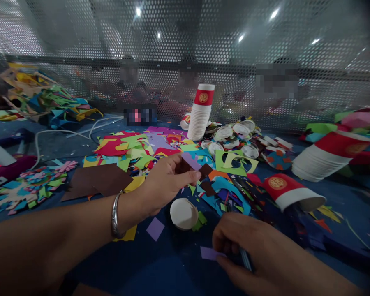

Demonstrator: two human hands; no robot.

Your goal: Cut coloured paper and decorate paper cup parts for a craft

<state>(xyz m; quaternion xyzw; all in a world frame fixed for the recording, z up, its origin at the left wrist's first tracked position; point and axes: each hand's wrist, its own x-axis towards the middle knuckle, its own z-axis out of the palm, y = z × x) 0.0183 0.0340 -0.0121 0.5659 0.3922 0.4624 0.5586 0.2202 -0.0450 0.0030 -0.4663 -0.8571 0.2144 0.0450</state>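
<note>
My left hand point(160, 183), with a silver bangle at the wrist, pinches a piece of purple paper point(190, 161) between thumb and fingers above the heap of scraps. At the lower right, my right hand point(246, 246) is closed, a small purple paper piece point(210, 253) between its thumb and finger. A slim shiny tool point(246, 260) shows under the same palm; its kind is hidden. Between the hands lies a shallow white paper cup base point(184, 213), open side up. Green paper bits point(200, 222) touch its right edge, and a purple paper square point(155, 229) lies to its left.
A tall stack of red and white paper cups point(200, 119) stands behind the scraps, beside piled cup bases point(234, 135). Another cup stack point(323, 158) leans at right, near a tipped cup point(291, 191). Brown paper point(95, 181) and a white cable point(61, 131) lie left. Perforated metal point(172, 33) closes the back.
</note>
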